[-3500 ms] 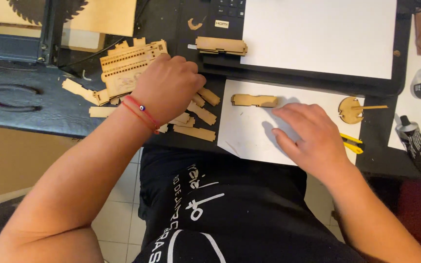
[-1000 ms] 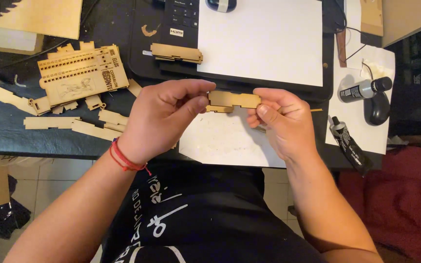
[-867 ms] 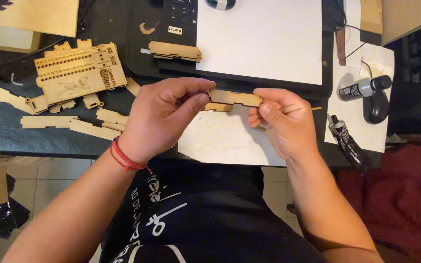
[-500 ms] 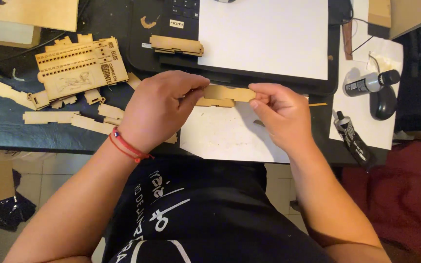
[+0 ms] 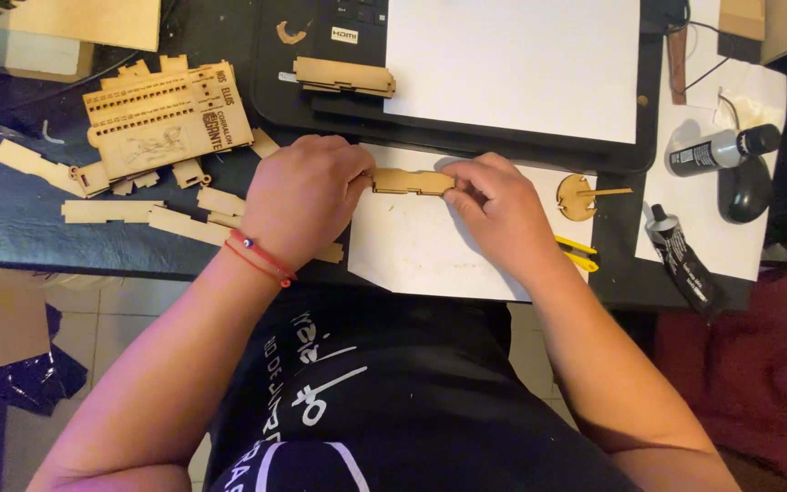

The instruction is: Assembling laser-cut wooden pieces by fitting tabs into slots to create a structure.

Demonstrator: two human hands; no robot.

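White paper sheet [image 5: 421, 255] lies on the dark table [image 5: 11, 219] right in front of you, and it is the biggest thing near your hands. Above that sheet, the flat wooden piece [image 5: 412, 181] hangs between your hands. Its long side runs left to right, so one end goes to each hand, and both hands are just as near.

Your left hand [image 5: 302, 200] is curled, with its fingertips pinching the left end of the piece. Your right hand [image 5: 498, 205] is curled too, and its fingers pinch the right end.

Left of the sheet sits a big wooden board with slots [image 5: 166, 118] and loose wooden strips [image 5: 107, 211]. Right of the sheet are a small round wooden disc [image 5: 577, 196], a yellow cutter [image 5: 577, 255] and a black glue tube [image 5: 680, 260].
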